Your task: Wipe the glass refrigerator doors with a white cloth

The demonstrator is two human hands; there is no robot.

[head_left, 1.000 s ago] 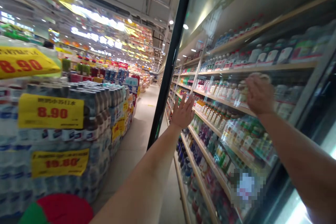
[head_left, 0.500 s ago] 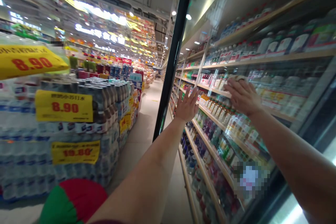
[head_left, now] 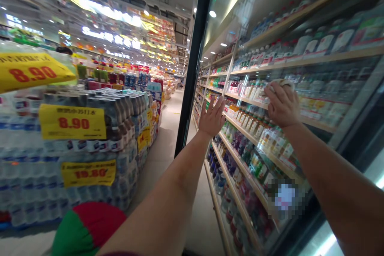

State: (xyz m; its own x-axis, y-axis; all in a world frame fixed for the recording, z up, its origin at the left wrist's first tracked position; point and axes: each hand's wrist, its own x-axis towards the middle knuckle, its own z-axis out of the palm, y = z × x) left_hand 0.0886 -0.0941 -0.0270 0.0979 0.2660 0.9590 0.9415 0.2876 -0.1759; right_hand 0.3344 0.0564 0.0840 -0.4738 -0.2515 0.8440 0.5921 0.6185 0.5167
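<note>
My left hand (head_left: 212,119) lies flat on the glass door (head_left: 253,20) of a drinks cooler, fingers spread, close to its black frame (head_left: 194,54). Farther right, my right hand (head_left: 283,106) presses a light-coloured cloth (head_left: 286,83) against the same pane. The cloth shows only past the fingers and knuckles; the palm hides the rest. Behind the glass, rows of bottles (head_left: 255,126) stand on wooden-edged shelves (head_left: 267,154). A blurred-out patch (head_left: 285,197) covers something on the lower part of the door.
To the left stand stacked packs of bottled drinks (head_left: 120,116) with yellow price signs (head_left: 72,122). An aisle floor (head_left: 172,116) runs between them and the cooler. A rounded red and green object (head_left: 90,224) is low in front.
My right hand has slid a little to the right on the glass, and more of the cloth shows. My left hand stays on the pane in nearly the same place.
</note>
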